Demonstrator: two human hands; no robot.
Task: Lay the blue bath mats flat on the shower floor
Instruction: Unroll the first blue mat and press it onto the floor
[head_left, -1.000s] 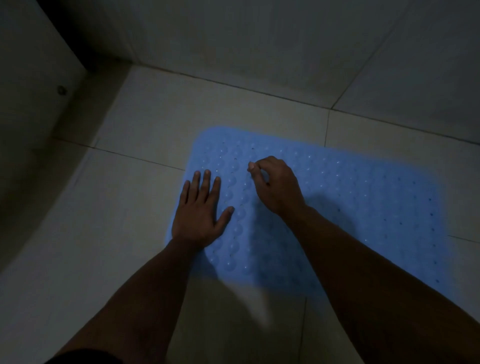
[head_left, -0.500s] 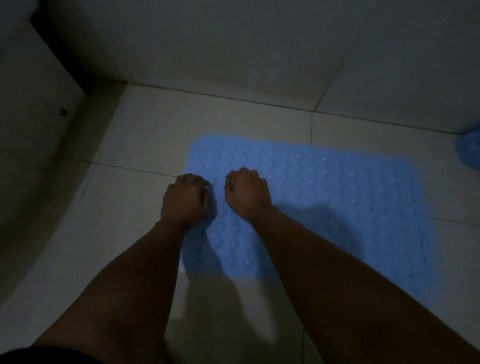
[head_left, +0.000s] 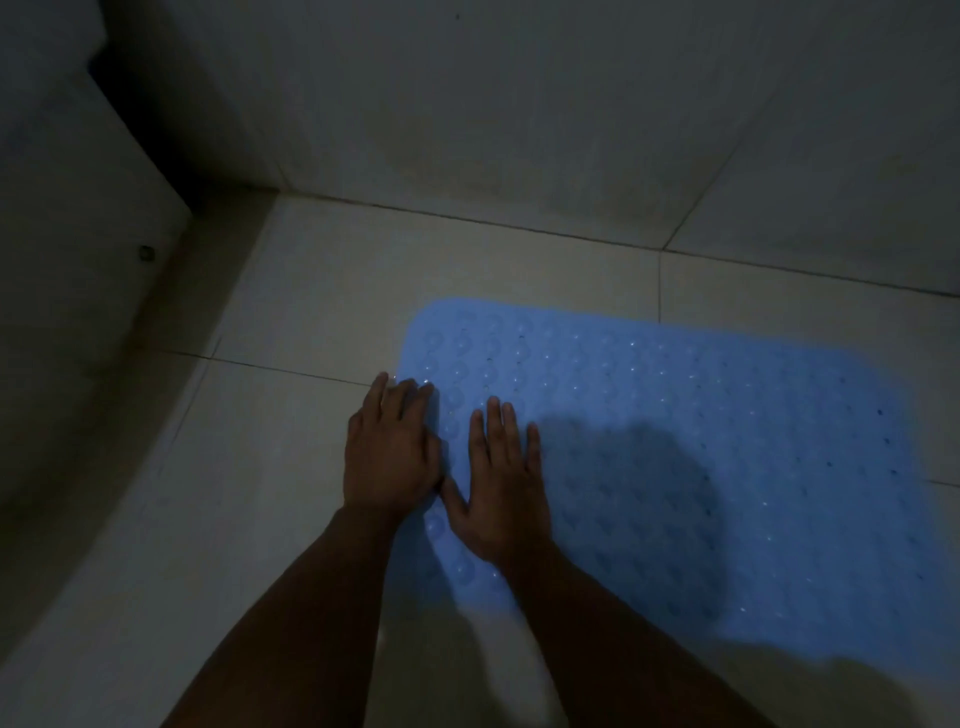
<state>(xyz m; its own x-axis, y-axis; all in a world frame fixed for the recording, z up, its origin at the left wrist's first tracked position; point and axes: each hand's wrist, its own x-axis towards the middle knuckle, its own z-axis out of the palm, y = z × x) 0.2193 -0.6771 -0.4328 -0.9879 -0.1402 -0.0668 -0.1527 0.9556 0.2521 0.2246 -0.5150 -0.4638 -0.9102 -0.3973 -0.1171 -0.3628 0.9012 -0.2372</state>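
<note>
A blue bath mat (head_left: 727, 467) with rows of small bumps lies flat on the pale tiled shower floor (head_left: 322, 291), reaching from the middle of the view to the right edge. My left hand (head_left: 389, 452) rests palm down on the mat's left edge, its fingers stretched forward. Right beside it, my right hand (head_left: 501, 478) presses palm down on the mat with its fingers spread. Neither hand holds anything. The light is dim.
A tiled wall (head_left: 519, 114) rises just beyond the mat. On the left a dark raised curb (head_left: 104, 332) borders the floor, with a small round fitting (head_left: 147, 253) on it. Bare floor tiles lie to the left of the mat and in front of it.
Both hands went from curled fists at the mat's left edge to flat palms with fingers stretched. The view shifted left, so the second blue mat at the right edge dropped out.
</note>
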